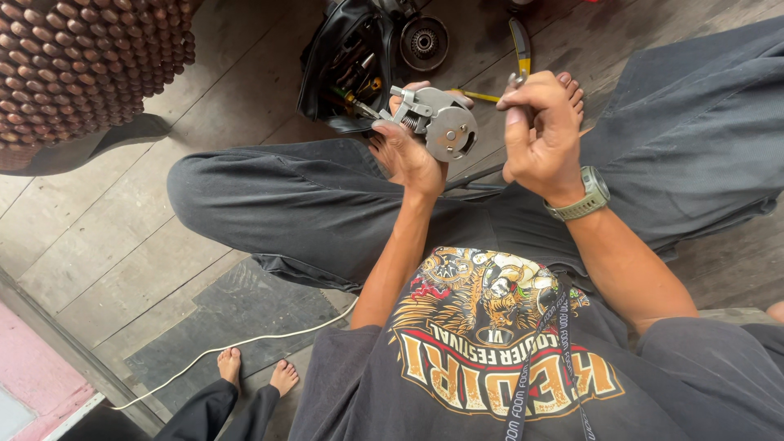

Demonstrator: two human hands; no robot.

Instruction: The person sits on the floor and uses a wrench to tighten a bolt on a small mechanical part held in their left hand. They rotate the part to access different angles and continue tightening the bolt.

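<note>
Head cam: left hand (406, 151) grips metal assembly (437, 121); right hand (539, 131) pinched shut, maybe holding small part, hidden.

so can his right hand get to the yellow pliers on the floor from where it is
Probably yes. The right hand is raised just short of the yellow pliers, which lie in the open on the wooden floor beyond it. Nothing sits between them. Its fingers are pinched together, though, possibly on something small, so it may not be free.

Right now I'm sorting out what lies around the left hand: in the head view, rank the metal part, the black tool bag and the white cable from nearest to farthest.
1. Metal part: held in the left hand.
2. Black tool bag: on the floor beyond it.
3. White cable: on the floor, by another person's bare feet.
</note>
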